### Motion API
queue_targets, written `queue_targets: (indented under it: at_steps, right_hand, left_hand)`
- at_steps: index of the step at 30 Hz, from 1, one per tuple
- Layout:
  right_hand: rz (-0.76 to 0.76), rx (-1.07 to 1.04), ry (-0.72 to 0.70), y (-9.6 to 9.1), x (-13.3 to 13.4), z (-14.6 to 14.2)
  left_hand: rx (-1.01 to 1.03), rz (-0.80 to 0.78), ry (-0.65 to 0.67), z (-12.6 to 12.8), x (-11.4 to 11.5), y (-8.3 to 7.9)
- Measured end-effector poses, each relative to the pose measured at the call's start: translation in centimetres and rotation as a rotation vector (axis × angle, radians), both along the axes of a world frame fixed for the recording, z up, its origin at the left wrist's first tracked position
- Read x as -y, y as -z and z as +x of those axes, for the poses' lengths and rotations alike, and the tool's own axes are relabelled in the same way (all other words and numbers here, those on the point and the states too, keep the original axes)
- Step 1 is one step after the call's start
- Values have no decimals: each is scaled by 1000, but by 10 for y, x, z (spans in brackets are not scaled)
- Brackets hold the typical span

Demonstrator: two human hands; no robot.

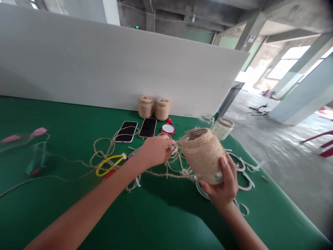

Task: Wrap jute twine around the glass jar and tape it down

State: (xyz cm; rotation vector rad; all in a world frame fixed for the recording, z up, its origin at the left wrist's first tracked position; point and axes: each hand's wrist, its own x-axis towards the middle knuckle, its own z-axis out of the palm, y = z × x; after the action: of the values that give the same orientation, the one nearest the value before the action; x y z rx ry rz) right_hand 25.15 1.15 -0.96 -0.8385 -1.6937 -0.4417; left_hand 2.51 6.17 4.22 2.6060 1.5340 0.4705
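My right hand [224, 182] is wrapped round the bottom of a glass jar [203, 154] almost fully covered in wound jute twine, held tilted above the green table [161, 215]. My left hand [155, 150] is closed in a pinch on the twine strand [178, 146] right beside the jar's upper part. Loose twine [104, 149] trails in loops from there across the table to the left.
Two twine spools [153, 107] stand against the white board. Two phones [137, 130], a red lid [168, 129], two more jars [215, 125], yellow-handled scissors [110, 164] and white tape strips [244, 170] lie about. The table's right edge drops to concrete floor.
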Motion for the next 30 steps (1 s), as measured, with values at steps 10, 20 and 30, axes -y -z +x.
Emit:
queue_targets:
  at_steps: [10, 20, 30]
  right_hand:
    - [-53, 33, 65, 1, 6, -1]
    - [0, -75, 70, 1, 7, 4]
    - [-30, -45, 53, 0, 6, 0]
  left_hand:
    - [-176, -15, 492, 28, 11, 52]
    - [-120, -104, 164, -7, -42, 70]
    - [232, 57, -167, -6, -95, 10]
